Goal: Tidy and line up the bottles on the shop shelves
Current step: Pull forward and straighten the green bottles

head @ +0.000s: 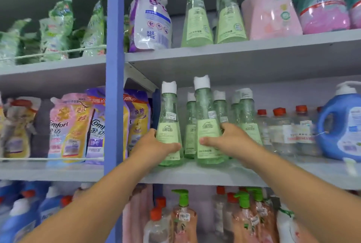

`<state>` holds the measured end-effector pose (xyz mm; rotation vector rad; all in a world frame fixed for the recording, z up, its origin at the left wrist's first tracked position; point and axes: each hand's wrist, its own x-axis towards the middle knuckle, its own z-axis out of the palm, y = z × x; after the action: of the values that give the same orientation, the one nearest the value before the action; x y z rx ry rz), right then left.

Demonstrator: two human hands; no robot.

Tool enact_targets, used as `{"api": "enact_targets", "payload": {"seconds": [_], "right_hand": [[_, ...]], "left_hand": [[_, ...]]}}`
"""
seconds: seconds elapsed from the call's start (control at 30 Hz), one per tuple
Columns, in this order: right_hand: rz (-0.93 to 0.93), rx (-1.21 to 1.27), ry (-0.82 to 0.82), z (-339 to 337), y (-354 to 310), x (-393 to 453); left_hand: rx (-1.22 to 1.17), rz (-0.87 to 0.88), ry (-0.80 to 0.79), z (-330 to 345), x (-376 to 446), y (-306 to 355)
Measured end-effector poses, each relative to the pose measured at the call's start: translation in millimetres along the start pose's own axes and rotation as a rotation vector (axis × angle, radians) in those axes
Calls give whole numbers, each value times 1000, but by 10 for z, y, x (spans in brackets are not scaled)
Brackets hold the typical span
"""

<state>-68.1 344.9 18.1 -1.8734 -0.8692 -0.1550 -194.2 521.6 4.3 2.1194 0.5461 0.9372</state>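
Observation:
Several green cone-shaped bottles with white caps stand on the middle shelf (195, 174). My left hand (154, 145) grips the leftmost green bottle (169, 121) low on its body, thumb across the front. My right hand (228, 139) grips the taller-looking front green bottle (207, 125) beside it, thumb on the label and fingers round its right side. Both bottles stand upright near the shelf's front edge. More green bottles (246, 117) stand behind and to the right, partly hidden.
Clear bottles with red caps (283, 131) and a blue jug (340, 125) stand to the right. A blue upright post (115, 86) borders the left. Two green bottles (195, 14) stand on the shelf above; pump bottles (183, 215) fill the shelf below.

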Motion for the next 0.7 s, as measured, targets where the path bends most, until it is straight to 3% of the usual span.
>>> {"api": "enact_targets", "payload": {"seconds": [0.3,0.57,0.7], "right_hand": [[37,54,8,526,-56,98],[10,-43,-152,394,-83,55],[10,-88,-104,468,-3,80]], "left_hand": [[-151,-6,26,42,271,-344],[8,-10,29,9,321,-337],[7,15,67,27,301,-372]]}}
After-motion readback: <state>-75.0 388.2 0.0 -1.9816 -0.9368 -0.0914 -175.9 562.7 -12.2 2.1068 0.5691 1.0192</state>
